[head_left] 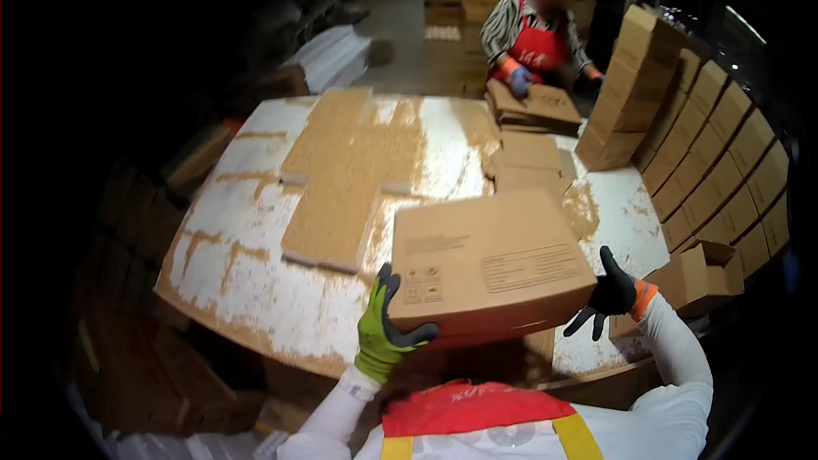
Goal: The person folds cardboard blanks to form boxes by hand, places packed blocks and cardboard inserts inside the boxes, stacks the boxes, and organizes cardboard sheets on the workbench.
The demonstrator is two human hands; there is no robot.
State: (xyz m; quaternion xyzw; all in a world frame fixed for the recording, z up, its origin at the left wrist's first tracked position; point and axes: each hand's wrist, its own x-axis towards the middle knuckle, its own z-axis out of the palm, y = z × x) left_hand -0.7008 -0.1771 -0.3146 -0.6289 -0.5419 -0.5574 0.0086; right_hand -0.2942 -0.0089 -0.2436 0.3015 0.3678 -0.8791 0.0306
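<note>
A closed cardboard box [486, 260] with printed symbols and a text panel on its top is at the near edge of the table. My left hand [385, 330], in a green and grey glove, grips the box's left near corner, thumb along the front side. Beside the right end of the box is my right hand [615, 292], in a dark glove with an orange cuff. Its fingers are spread; I cannot tell whether the palm touches the cardboard. Flat cardboard pieces [532, 162] lie behind the box on the table.
The white, worn table [247, 204] carries a brown board-like patch [341, 179]. Across it, a co-worker [537, 43] in a red apron handles stacked flat cardboard [537, 108]. A tall box stack [630, 85] and rows of boxes [716, 162] line the right, near an open box [703, 277].
</note>
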